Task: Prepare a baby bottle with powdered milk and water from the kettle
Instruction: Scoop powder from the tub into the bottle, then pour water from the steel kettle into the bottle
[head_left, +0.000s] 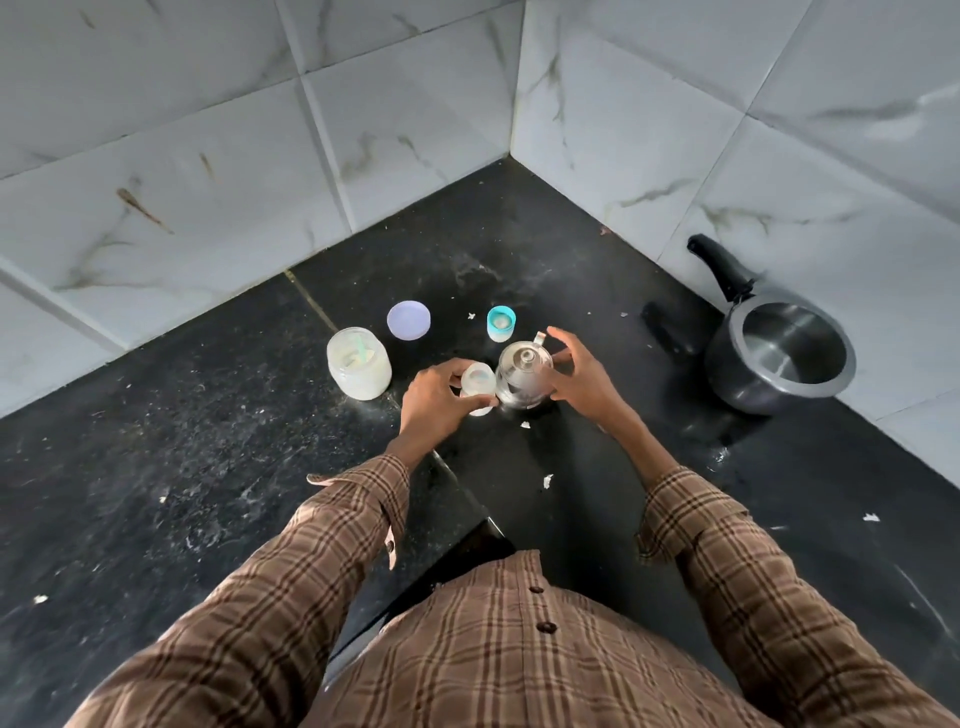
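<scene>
Dark counter (208, 467) — kettle (522, 376) handle hidden

Illumination is soft, even daylight with faint shadows. The black counter (208, 467) shows dull sheen near its right edge; the steel kettle (523, 375) carries small highlights. Wide-angle distortion bends the wall tiles (182, 156). Focus is slightly soft throughout.

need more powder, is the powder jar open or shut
Open: the powder jar has no lid, a scoop shows inside, and its lilac lid lies apart behind it.
</scene>
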